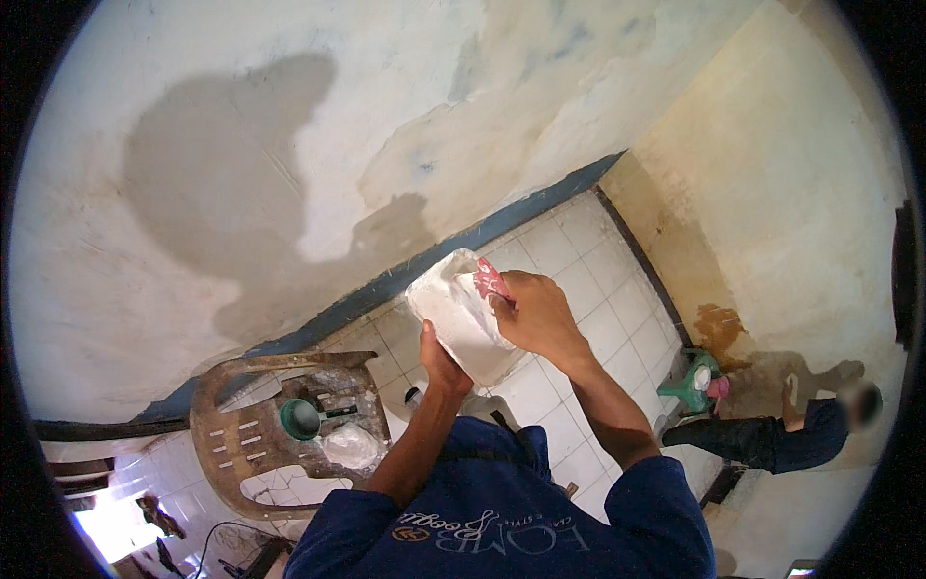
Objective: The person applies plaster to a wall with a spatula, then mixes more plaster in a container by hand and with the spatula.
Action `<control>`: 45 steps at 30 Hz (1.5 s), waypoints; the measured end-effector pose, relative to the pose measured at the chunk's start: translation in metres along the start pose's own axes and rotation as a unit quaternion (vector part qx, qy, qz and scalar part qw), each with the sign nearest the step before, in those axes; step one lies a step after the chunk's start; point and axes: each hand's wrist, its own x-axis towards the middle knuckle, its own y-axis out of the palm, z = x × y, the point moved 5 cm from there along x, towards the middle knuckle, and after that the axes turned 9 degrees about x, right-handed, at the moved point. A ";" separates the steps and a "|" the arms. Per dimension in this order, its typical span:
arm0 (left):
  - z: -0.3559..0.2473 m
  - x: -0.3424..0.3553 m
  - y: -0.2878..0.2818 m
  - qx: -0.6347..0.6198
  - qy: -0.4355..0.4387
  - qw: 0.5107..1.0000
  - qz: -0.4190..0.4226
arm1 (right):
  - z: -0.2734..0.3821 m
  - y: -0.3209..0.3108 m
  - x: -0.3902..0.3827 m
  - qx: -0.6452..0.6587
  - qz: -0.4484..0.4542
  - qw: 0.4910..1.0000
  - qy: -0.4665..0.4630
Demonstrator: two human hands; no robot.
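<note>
A shallow white tray point(449, 314), smeared inside with white paste like plaster or putty, tilts in front of my chest. My left hand point(444, 365) grips it by its near left side, thumb over the rim. Closed round a red scraper point(489, 278) with pale marks, my right hand point(542, 314) is over the right part of the tray. The scraper's edge is down at the paste near the tray's far right corner. My right fingers partly cover the tool.
A stained plastic chair point(231, 405) stands at left, holding a green dipper point(301, 419) and a white heap point(352, 447). The patchy wall point(405, 96) rises ahead. At right, a co-worker point(820, 434) faces another wall beside a green stool point(687, 391). White tiles point(608, 328) cover the floor.
</note>
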 end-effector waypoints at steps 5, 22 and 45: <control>-0.003 -0.010 -0.007 0.013 -0.011 1.000 0.000 | 0.005 0.002 -0.004 0.024 -0.006 0.999 0.031; 0.050 -0.083 -0.098 -0.018 0.070 0.995 -0.062 | -0.031 0.070 -0.078 -0.035 0.166 0.985 0.028; 0.060 -0.239 -0.388 -0.052 0.212 0.952 -0.213 | 0.007 0.316 -0.189 0.130 0.276 0.938 -0.163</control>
